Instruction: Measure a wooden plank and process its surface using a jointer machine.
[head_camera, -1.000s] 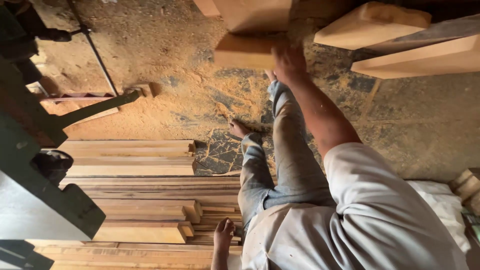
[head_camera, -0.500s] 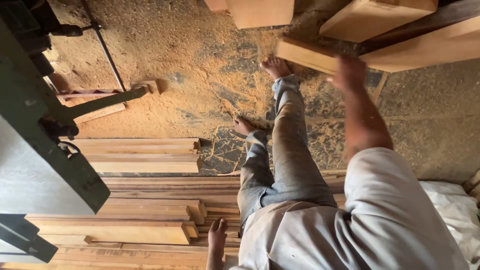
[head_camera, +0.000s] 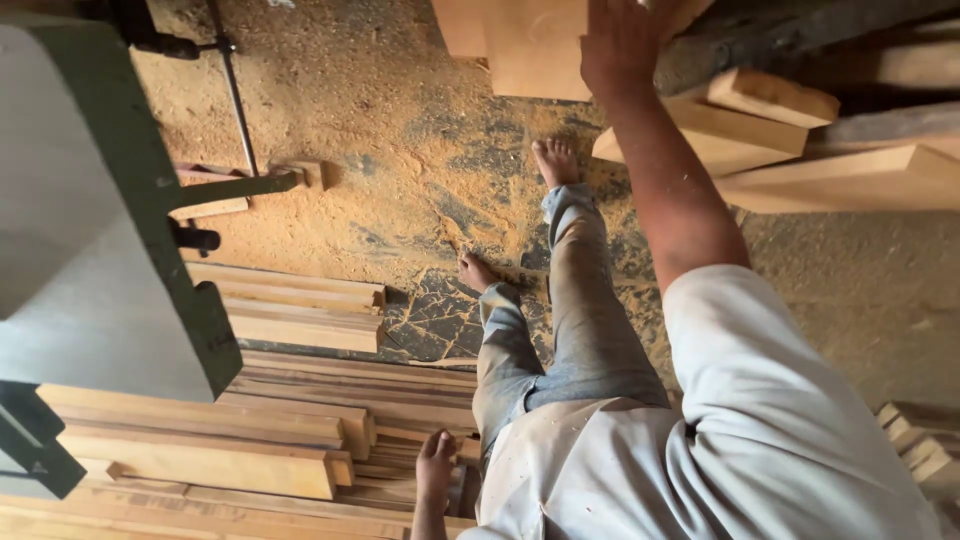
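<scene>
View from the head, looking straight down the body. The right hand (head_camera: 622, 45) is stretched out ahead with the arm nearly straight; its palm lies flat on a pale wooden board (head_camera: 535, 50) at the top of the frame, fingers spread across the face of the wood rather than curled round an edge. The fingertips run out of the frame, so whether they hook over the far side cannot be told. Just to the right of this hand, more sawn planks (head_camera: 800, 140) are stacked at slanting angles, their cut ends pointing toward the forearm.

The left hand (head_camera: 436, 465) hangs low beside the hip, fingers loosely bent and holding nothing; it hovers just above a pile of long boards (head_camera: 300, 410) lying flat on the ground, and contact with them cannot be made out. Further to the left of that hand stands a green and grey machine body (head_camera: 100, 220), with a dark metal rod (head_camera: 235, 90) beyond it.

Between the two hands, two bare feet (head_camera: 555, 160) in rolled grey trousers stand on a floor (head_camera: 400, 130) covered in sawdust, the forward foot below the right hand, the rear one near a bare cracked patch.
</scene>
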